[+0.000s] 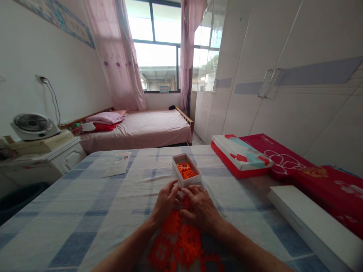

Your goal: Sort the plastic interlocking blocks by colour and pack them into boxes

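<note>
Orange toothed pieces (190, 238) are lying nearest the camera, spread on the checked cloth (113, 204) below both hands. Right hand (200, 204) is resting half curled over the spread's far end; left hand (166, 198) is facing it, fingers bent — whether either is gripping a piece, cannot tell. White open box (195, 180) is standing just beyond the fingertips, smaller orange batch (187, 172) lying inside. Judged handling: pieces are looking light, stiff, probably plastic — thin teeth possibly snapping, so flat faces are offering the safest pinch.
</note>
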`<state>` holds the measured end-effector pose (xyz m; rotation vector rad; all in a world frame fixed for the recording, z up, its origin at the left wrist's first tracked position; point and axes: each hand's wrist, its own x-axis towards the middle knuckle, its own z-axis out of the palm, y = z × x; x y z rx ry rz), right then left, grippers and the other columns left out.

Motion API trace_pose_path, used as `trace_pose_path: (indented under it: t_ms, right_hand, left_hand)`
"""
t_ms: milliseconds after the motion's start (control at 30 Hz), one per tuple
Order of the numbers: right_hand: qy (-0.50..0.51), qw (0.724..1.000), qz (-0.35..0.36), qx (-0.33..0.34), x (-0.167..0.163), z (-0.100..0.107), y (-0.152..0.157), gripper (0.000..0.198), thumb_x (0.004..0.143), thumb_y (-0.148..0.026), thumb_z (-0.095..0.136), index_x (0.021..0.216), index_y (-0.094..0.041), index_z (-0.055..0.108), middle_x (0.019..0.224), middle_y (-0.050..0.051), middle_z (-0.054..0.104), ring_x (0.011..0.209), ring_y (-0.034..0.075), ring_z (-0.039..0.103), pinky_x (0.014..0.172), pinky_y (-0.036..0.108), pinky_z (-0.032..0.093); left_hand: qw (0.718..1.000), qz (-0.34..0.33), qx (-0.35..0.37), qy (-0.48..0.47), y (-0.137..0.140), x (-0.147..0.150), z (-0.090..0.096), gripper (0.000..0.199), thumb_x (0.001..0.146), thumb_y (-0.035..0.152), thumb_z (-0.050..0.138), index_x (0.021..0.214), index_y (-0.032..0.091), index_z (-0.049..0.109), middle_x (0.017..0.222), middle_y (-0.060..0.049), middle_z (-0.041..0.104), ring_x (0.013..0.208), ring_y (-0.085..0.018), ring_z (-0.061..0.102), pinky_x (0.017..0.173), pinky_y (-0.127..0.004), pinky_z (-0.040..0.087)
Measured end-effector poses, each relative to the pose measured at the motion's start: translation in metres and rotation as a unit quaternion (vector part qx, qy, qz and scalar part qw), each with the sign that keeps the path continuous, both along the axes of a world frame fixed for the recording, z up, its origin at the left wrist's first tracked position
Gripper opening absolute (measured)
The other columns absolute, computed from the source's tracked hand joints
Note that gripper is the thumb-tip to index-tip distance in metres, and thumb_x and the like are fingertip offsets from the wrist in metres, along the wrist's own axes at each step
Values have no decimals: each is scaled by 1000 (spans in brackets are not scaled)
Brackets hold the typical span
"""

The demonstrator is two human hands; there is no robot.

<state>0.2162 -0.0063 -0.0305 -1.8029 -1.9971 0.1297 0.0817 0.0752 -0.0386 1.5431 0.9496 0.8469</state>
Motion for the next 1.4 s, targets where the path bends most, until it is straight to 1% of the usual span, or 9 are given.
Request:
trace_pose_path:
  t_ms: [133,433,667,733,867,967,1100,1233,1400]
  right_hand:
    - [1,1000,-2,-1,3,3,2,31,69,-29,66,99,-22,59,105,5,54,99,22,48,87,33,36]
    - [65,997,34,9,21,6,-4,28,69,-10,55,93,-23,61,94,1,58,90,16,52,80,24,40]
    - [102,995,-11,6,41,7,-9,21,68,-11,54,85,-22,61,92,0,58,89,16,53,79,25,40]
    - [73,997,-19,2,41,7,-12,20,71,-16,57,89,-23,61,98,2,58,95,18,52,83,28,39]
    - [-4,1000,-1,-29,34,7,-21,42,65,-33,69,105,-27,58,115,3,55,104,25,48,88,39,36]
    - [-16,999,17,-34,30,7,-25,35,69,-24,63,104,-28,58,110,2,56,101,22,48,88,34,38]
    - [34,999,-5,27,36,0,-29,38,66,-10,55,101,-24,58,110,4,54,104,20,46,91,29,39]
    - [144,986,-46,69,53,-4,-37,37,67,-11,57,103,-23,58,110,4,54,104,20,48,93,31,39]
    - [316,937,-118,94,68,25,-22,26,79,-31,55,103,-21,58,100,3,60,91,17,57,82,29,45]
  left_hand:
    - [995,21,84,47,0,-2,-6,43,83,46,42,110,16,57,91,-6,65,73,-17,62,61,-27,51]
    - [997,26,73,16,5,-5,-8,43,80,44,44,107,14,58,90,-7,66,73,-17,62,60,-27,51]
    - [993,29,77,84,24,-2,-5,52,76,42,49,118,10,50,118,-16,55,88,-20,61,68,-29,51]
    - [991,27,63,114,33,6,0,51,76,42,50,115,10,52,112,-16,58,82,-20,61,65,-28,50]
    - [991,22,42,122,46,30,9,33,77,37,49,99,15,59,78,-6,63,65,-16,59,55,-24,47]
    - [993,17,25,115,46,49,12,32,76,27,47,104,17,57,64,0,58,58,-14,57,50,-21,46]
    - [995,-5,7,102,39,67,12,44,73,20,47,117,17,51,61,3,54,52,-12,55,46,-20,46]
    - [996,-22,2,91,33,72,10,50,75,22,49,124,16,46,69,2,54,52,-10,55,47,-20,48]
    - [995,-45,8,85,32,67,7,48,79,29,48,125,17,47,74,0,56,54,-10,56,48,-20,48]
